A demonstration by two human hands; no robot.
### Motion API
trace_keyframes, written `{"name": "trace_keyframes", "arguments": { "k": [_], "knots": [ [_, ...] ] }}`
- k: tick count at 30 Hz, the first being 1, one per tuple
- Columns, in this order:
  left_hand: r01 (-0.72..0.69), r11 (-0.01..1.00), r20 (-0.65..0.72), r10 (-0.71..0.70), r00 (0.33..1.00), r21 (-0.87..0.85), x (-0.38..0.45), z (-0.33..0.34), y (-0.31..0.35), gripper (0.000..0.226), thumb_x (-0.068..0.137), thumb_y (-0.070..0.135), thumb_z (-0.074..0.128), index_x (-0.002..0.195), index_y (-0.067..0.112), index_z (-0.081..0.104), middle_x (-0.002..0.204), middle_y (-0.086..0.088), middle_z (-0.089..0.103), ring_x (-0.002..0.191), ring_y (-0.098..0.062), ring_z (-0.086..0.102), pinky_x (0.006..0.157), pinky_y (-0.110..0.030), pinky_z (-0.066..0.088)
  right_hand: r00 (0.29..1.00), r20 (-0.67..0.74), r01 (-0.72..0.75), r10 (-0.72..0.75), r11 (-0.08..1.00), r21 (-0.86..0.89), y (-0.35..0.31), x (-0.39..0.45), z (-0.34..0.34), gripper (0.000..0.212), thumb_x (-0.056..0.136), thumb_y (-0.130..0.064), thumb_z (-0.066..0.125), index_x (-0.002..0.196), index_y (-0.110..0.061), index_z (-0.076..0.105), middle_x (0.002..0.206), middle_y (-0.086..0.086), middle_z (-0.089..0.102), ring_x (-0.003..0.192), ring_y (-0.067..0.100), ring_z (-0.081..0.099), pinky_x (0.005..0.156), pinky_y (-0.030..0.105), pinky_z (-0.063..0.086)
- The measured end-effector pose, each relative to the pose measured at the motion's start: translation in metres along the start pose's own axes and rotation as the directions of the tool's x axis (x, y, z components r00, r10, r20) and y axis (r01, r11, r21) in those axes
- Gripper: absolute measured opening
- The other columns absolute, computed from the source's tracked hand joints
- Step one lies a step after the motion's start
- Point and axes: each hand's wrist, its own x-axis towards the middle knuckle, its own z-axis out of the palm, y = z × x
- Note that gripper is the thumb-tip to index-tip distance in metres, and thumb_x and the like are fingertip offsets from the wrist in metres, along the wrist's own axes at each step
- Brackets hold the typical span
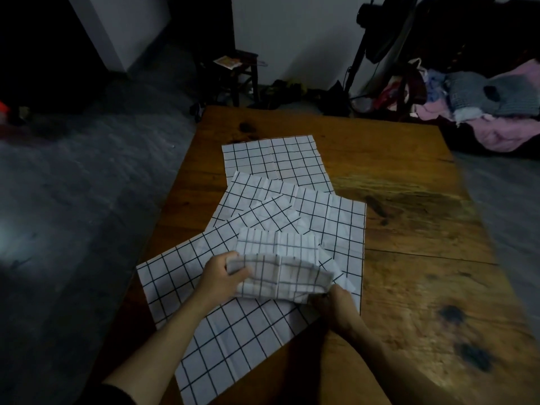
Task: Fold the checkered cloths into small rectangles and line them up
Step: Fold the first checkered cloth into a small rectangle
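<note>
Cloths [292,182] overlapping beneath half-folded cloth [280,276].

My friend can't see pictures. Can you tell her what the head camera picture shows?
Two hands, the left hand and the right hand, hold a partly folded checkered cloth by its ends above a wooden table. Several more white cloths with black grid lines lie spread flat and overlapping beneath it, such as the far cloth. The dim room behind has a clothes pile.
</note>
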Motion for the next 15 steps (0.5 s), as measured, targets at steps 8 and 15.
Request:
{"name": "trace_keyframes", "arguments": {
  "k": [8, 15],
  "knots": [
    [0.088, 0.956, -0.226, -0.024, 0.974, 0.279, 0.026, 0.017, -0.003, 0.084, 0.077, 0.029, 0.082, 0.145, 0.023, 0.033, 0.135, 0.004, 0.052, 0.121, -0.019, 0.05, 0.095, -0.04, 0.05, 0.987, -0.111, -0.095, 0.112, 0.985, 0.144, -0.005, 0.008, 0.0, 0.013, 0.085, -0.022, 0.07, 0.08, -0.022, 0.058, 0.073, -0.005, 0.063, 0.068, 0.006, 0.058, 0.055, 0.018, 0.043],
    [0.106, 0.892, -0.282, 0.025, 0.959, 0.439, 0.009, 0.02, -0.041, 0.077, 0.083, 0.024, 0.074, 0.146, 0.019, 0.031, 0.145, -0.007, 0.043, 0.133, -0.026, 0.04, 0.104, -0.049, 0.043, 0.96, -0.152, -0.176, 0.236, 0.928, 0.327, -0.001, 0.017, 0.001, 0.034, 0.084, -0.022, 0.074, 0.111, -0.026, 0.054, 0.085, -0.004, 0.069, 0.075, 0.008, 0.067, 0.066, 0.033, 0.059]
  ]
}}
